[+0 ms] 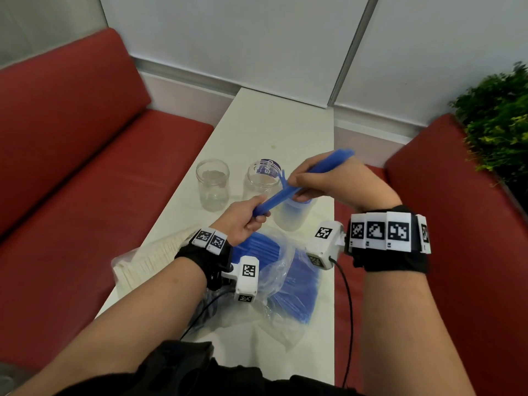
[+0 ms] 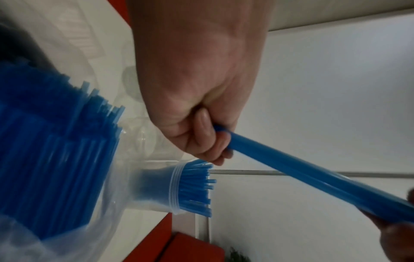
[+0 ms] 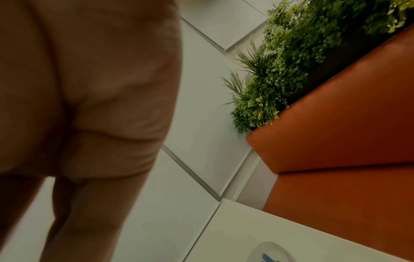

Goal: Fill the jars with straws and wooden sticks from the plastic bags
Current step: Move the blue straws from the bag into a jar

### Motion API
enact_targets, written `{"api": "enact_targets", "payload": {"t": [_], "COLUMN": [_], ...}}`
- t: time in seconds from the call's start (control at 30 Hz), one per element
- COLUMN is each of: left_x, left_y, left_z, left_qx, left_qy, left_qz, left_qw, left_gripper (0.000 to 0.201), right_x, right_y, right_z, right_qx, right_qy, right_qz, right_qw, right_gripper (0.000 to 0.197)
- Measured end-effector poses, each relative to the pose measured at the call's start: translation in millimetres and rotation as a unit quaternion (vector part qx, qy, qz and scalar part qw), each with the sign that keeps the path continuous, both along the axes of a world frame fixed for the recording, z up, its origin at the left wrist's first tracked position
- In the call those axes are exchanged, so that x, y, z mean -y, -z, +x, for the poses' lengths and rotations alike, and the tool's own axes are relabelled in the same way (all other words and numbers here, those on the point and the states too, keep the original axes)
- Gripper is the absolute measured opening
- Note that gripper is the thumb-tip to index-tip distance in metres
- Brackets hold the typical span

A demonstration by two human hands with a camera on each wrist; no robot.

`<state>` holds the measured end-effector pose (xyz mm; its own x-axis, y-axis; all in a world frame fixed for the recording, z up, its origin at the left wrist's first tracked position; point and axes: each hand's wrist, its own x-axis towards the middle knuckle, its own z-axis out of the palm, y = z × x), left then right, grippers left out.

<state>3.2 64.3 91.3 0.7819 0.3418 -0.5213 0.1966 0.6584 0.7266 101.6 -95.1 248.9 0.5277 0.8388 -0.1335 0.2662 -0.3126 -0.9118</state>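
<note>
Both hands' grip closed on blue straw bundle (image 1: 297, 187), left hand (image 1: 245, 221), right hand (image 1: 334, 181), above straw-filled jar (image 1: 291, 215)

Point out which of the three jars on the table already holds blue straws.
The jar nearest the person, at the right end of the row under the right hand: blue straws pack it in the left wrist view. The two farther clear jars look empty.

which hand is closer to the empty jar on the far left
Left. The left hand grips the near end of the blue straw bundle just beside the empty jar. The right hand holds the bundle's far part, beyond the second jar.
</note>
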Motion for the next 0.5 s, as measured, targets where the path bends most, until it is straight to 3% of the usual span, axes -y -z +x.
{"api": "enact_targets", "payload": {"t": [0.13, 0.27, 0.33, 0.4, 0.5], "left_x": [-6, -2, -1, 1, 9], "left_y": [6, 19, 21, 20, 17], "left_z": [5, 12, 17, 21, 20], "left_qx": [-0.045, -0.05, -0.067, -0.094, -0.134], "left_qy": [-0.005, 0.012, 0.105, 0.246, 0.45], "left_qz": [0.181, 0.435, 0.528, 0.585, 0.622], "left_qw": [0.982, 0.899, 0.84, 0.767, 0.626], "left_gripper": [0.039, 0.037, 0.04, 0.037, 0.024], "right_x": [-4, -18, -27, -35, -42], "right_y": [-2, 29, 52, 74, 102], "right_z": [29, 54, 62, 68, 69], "right_qx": [0.031, 0.103, 0.103, 0.085, 0.05], "right_qy": [0.144, 0.261, 0.309, 0.332, 0.304], "right_qz": [0.1, 0.113, 0.103, 0.071, -0.016], "right_qw": [0.984, 0.953, 0.94, 0.937, 0.951], "right_gripper": [0.009, 0.009, 0.007, 0.004, 0.03]}}
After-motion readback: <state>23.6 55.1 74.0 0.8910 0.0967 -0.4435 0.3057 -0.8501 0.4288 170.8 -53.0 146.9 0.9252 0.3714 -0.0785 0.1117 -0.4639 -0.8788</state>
